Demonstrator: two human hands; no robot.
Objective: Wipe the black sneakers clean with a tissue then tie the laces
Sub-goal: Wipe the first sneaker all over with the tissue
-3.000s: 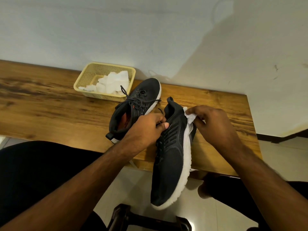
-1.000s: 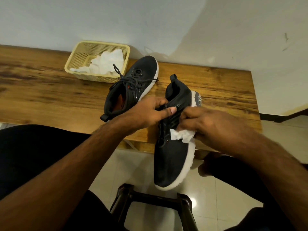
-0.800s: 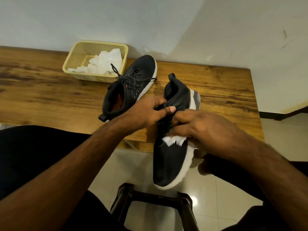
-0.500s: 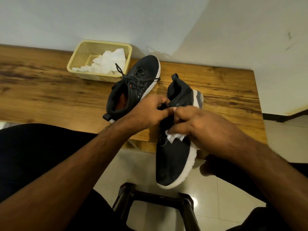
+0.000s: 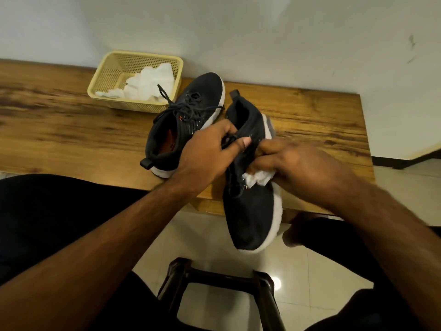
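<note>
Tissue (image 5: 259, 179), pinched by right hand (image 5: 296, 166), has slid down the sneaker (image 5: 250, 187); left hand (image 5: 207, 156) probably grips its laces.

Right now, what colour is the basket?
Pale yellow basket, clearest in the head view.

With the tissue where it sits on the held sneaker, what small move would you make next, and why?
Probably stroke the tissue toward the toe. The right hand presses it on the held sneaker beside the laces, the left hand grips the collar, and the toe area below looks unwiped.
</note>
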